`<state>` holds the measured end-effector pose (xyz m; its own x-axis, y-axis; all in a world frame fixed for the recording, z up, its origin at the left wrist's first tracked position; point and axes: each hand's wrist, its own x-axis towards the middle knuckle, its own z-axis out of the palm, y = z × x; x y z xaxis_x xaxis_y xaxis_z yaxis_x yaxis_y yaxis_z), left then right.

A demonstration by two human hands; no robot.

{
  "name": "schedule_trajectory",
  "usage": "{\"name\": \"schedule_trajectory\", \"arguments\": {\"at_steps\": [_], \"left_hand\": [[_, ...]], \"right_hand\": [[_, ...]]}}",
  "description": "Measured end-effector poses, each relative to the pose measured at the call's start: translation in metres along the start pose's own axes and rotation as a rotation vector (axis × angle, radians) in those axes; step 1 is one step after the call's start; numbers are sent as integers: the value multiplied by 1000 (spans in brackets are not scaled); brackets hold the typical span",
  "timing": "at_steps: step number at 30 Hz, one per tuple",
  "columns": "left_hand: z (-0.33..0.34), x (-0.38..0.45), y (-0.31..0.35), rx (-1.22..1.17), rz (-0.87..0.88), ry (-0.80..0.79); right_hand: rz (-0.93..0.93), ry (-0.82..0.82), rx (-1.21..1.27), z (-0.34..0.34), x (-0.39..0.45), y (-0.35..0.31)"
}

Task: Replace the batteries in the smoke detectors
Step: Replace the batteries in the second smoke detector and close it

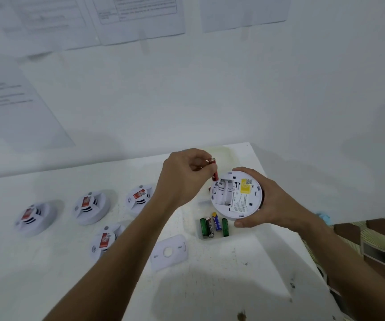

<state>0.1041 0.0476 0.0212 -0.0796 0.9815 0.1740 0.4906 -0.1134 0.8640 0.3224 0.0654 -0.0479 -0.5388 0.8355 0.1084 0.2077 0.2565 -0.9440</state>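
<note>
Four detectors [92,208] toward the table's [244,274] left edge; mounting plate [169,252] mid-table; four batteries [213,227] right of it, in a tray [187,218].

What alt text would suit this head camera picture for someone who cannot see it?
A person's left hand pinches a red battery above the open battery bay of a white smoke detector, held back side up in the right hand. On the white table lie four loose batteries, a mounting plate and four more detectors.

Left hand [184,179] pinches red battery [214,170] over open detector [236,196], gripped by right hand [268,202]. Four batteries [213,227] at 6 o'clock below it.
</note>
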Motion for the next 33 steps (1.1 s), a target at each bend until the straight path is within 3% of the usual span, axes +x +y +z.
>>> {"name": "schedule_trajectory", "arguments": {"at_steps": [7, 12, 16, 18, 22, 24, 26, 33], "left_hand": [[-8, -37, -5, 118, 197, 76], [-9, -55, -31, 354, 510, 138], [-11, -56, -50, 329, 618, 64], [-13, -56, -46, 251, 509, 20], [-21, -51, -30, -18, -15, -123], [-26, -46, -25, -140, -187, -251], [-26, -44, -22, -197, -243, -331], [-15, -33, -29, -385, -403, -322]], "right_hand": [[-41, -2, 21, 17, 4, -12], [-30, 18, 14, 22, 4, -15], [-12, 28, 13, 26, 2, -15], [-11, 21, 9, 27, 3, -16], [-20, -19, 18, 25, 4, -20], [-26, -36, 29, 24, 3, -21], [-27, -43, 35, 24, 3, -21], [-20, -36, 2, 22, 4, -17]]}}
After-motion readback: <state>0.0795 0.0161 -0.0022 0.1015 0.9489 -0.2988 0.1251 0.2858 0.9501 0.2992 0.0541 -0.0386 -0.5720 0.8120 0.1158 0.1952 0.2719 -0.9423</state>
